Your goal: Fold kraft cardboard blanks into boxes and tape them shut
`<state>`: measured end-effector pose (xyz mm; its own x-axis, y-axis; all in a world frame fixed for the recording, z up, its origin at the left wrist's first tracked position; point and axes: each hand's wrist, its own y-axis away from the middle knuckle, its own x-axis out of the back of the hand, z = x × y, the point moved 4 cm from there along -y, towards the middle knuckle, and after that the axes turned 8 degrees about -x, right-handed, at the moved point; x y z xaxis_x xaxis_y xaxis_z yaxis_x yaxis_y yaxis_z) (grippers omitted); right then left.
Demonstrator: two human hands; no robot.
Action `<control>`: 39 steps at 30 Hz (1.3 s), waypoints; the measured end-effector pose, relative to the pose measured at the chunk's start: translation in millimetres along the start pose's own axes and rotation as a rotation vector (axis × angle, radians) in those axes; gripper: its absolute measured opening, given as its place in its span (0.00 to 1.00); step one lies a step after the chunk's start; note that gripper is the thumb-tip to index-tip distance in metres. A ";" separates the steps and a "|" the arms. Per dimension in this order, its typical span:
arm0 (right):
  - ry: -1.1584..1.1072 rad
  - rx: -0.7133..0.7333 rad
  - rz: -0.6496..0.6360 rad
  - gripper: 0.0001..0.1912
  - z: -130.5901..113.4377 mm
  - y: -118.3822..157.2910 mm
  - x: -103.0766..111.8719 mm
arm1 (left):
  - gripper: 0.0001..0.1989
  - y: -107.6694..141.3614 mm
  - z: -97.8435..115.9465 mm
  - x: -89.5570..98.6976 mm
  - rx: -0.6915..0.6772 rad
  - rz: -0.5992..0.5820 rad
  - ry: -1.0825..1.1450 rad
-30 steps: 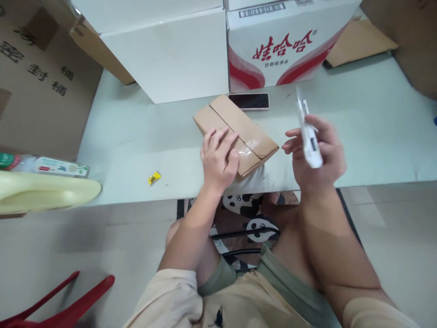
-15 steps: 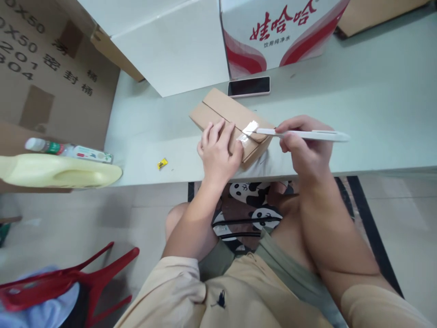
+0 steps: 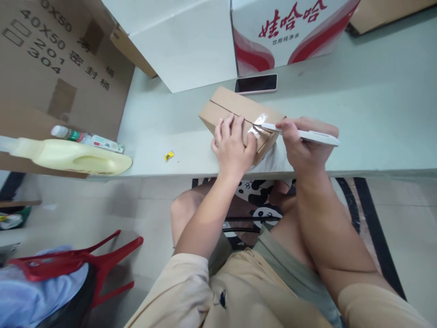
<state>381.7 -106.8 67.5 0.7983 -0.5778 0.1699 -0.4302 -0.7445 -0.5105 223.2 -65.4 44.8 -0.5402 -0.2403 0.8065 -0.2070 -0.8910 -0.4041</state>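
A small brown cardboard box lies at an angle near the table's front edge. A strip of clear shiny tape crosses the seam of its flaps. My left hand rests on the box top with fingers spread, the thumb beside the tape. In my right hand is a white utility knife, gripped between thumb and fingers. Its tip meets the tape at the seam; how deep the blade sits cannot be made out.
Behind the box lie a phone and a white-and-red carton. Leftward are a yellow wrapper, a pale yellow bottle, a clear bottle and a large carton. A red chair stands on the floor.
The whole view has shifted slightly. My right hand has come closer to the box, and the knife slants more steeply down into the taped seam. My left hand stays on the box.
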 end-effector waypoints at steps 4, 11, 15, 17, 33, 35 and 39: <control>0.007 0.007 0.004 0.17 -0.3 5.2 0.3 | 0.24 -0.2 2.9 -2.2 0.044 0.003 -0.008; -0.054 -0.042 -0.054 0.13 4.2 8.0 -4.5 | 0.25 0.4 -0.5 -3.6 0.011 0.059 0.031; -0.077 -0.084 0.032 0.13 6.3 14.0 10.5 | 0.29 -2.0 -5.8 -5.7 -0.005 0.076 0.071; -0.131 -0.137 0.204 0.17 13.6 16.3 25.8 | 0.30 -3.8 -9.7 -7.6 -0.053 0.092 0.101; 0.849 -0.522 -0.570 0.42 108.5 8.1 -5.5 | 0.26 48.8 -73.6 40.9 -0.148 0.087 0.225; 0.863 -0.502 -0.573 0.41 108.2 11.1 -8.4 | 0.28 59.3 -83.0 43.3 -0.158 0.077 0.296; 0.721 -0.346 -0.602 0.28 102.3 16.5 -20.3 | 0.38 73.5 -92.7 40.7 -0.214 0.068 0.361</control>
<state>401.5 -73.2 -30.6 0.5268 -0.0518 0.8484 -0.2291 -0.9699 0.0830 110.3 -105.0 7.9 -0.8014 -0.1117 0.5876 -0.3051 -0.7686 -0.5622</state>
